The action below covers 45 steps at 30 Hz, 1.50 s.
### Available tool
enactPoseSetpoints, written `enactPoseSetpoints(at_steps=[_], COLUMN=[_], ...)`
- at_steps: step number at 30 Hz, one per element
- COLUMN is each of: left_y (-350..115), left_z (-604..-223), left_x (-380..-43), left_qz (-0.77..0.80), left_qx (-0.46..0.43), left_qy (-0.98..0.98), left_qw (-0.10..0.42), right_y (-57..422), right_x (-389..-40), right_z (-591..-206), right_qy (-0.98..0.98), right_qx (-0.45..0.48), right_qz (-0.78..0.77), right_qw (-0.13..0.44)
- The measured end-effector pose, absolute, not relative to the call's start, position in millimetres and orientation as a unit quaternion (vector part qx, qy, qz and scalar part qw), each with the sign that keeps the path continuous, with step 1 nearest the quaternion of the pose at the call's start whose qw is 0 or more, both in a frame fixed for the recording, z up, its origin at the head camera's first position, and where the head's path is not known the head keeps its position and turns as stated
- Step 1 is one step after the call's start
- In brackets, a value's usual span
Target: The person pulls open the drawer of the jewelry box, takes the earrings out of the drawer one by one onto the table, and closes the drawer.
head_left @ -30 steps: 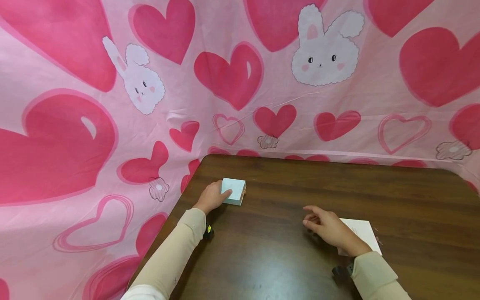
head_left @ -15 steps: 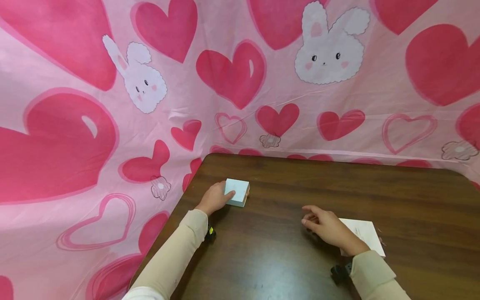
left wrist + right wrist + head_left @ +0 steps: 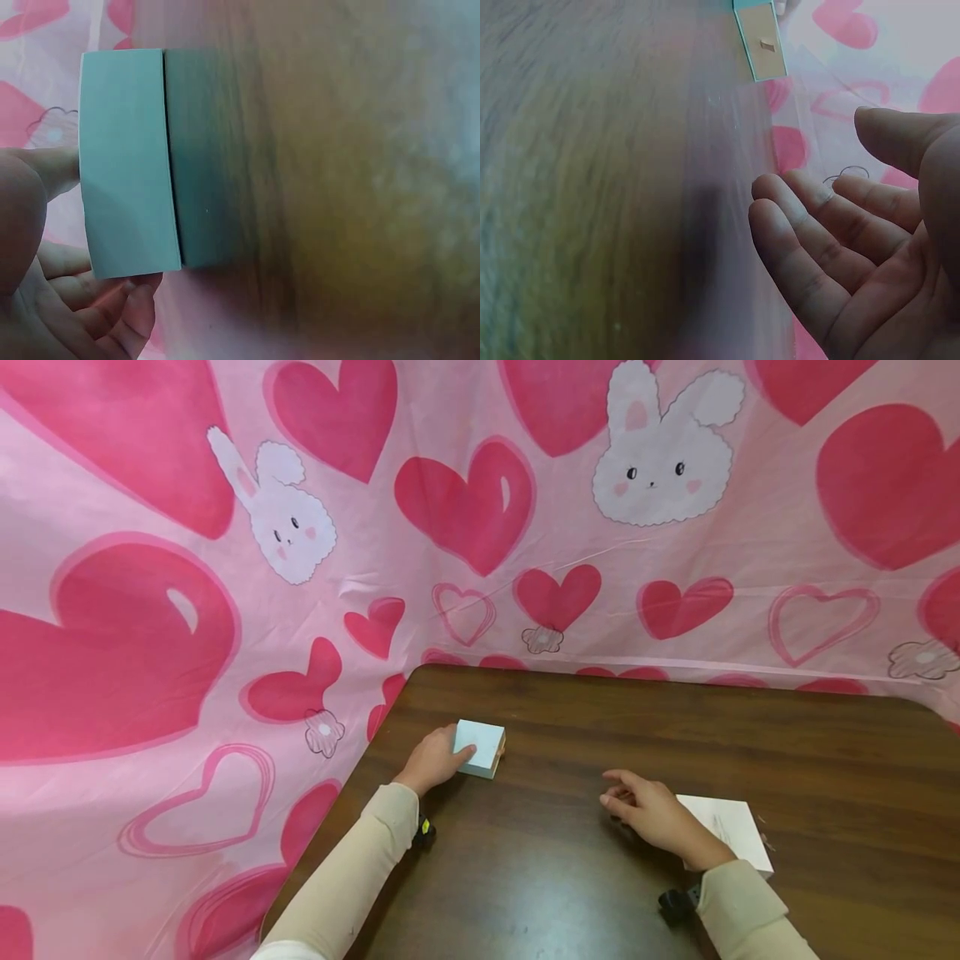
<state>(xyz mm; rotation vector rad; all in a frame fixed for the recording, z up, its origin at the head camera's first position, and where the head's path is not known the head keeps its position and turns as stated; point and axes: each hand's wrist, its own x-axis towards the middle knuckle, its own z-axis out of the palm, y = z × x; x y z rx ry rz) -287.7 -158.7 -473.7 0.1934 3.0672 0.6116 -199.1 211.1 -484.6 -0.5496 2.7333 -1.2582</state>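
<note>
My right hand (image 3: 651, 810) holds nothing, fingers loosely bent, the white box (image 3: 738, 828) just right of it. Farther off, my left hand (image 3: 431, 760) grips the blue box (image 3: 485, 742), thumb on top; it looks light, stiff, crushable, best held by its plain sides, off the tab (image 3: 768, 45).

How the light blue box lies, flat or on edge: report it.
Flat: in the head view, the light blue box shows its broad face upward.
</note>
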Motion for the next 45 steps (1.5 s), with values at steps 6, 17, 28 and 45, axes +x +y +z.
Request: enactPoseSetpoints(at_steps=[6, 17, 28, 45], left_y=[-156.8, -151.5, -147.2, -139.7], left_z=[-472.2, -471.7, -471.3, -471.5], left_x=[-281.1, -272.6, -265.5, -256.6], left_qz=[0.210, 0.219, 0.208, 0.210], left_qx=[0.055, 0.064, 0.070, 0.075], left_qy=[0.976, 0.974, 0.975, 0.975], left_qw=[0.014, 0.015, 0.018, 0.024], right_y=[208.0, 202.3, 198.9, 191.2], right_x=[-198.7, -203.2, -204.8, -211.5], right_z=[-483.9, -489.0, -490.3, -494.3], right_qy=[0.894, 0.890, 0.884, 0.870], right_qx=[-0.175, -0.167, -0.148, -0.161], right_qz=[-0.410, -0.422, -0.437, -0.460], right_qw=[0.044, 0.043, 0.072, 0.078])
